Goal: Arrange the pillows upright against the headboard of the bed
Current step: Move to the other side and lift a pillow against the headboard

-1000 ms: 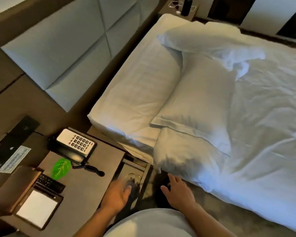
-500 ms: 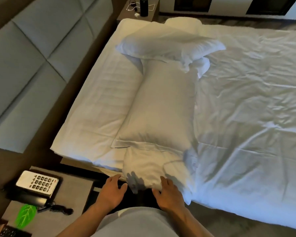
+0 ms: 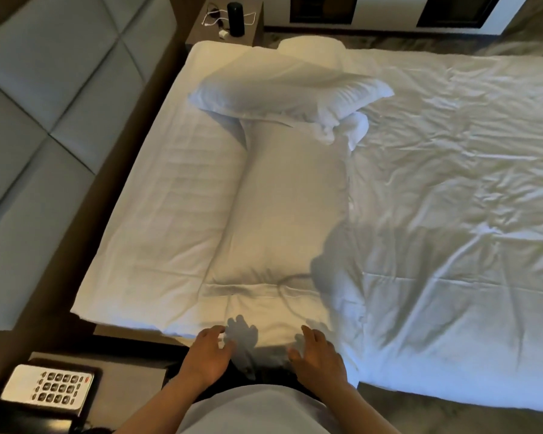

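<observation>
Three white pillows lay flat on the bed (image 3: 452,214), none upright against the grey padded headboard (image 3: 38,98) at the left of the view. The nearest pillow (image 3: 264,321) sat at the bed's near edge, its end hanging slightly over the side. The middle pillow (image 3: 289,211), long and smooth with a flanged hem, overlapped its far end and ran away from the person. A third, crumpled pillow (image 3: 282,89) lay crosswise on the middle one's far end, one corner bunched and twisted. Behind it a further white bulge showed, too unclear to name. The sheet was heavily wrinkled on the right.

The left hand (image 3: 209,355) hovered at the nearest pillow's left corner, fingers spread and relaxed, grasping nothing. The right hand (image 3: 317,355) was at the right corner, fingers likewise loose and open; contact with the fabric could not be told. A keypad telephone (image 3: 47,386) sat on the bench (image 3: 132,380) at lower left.
</observation>
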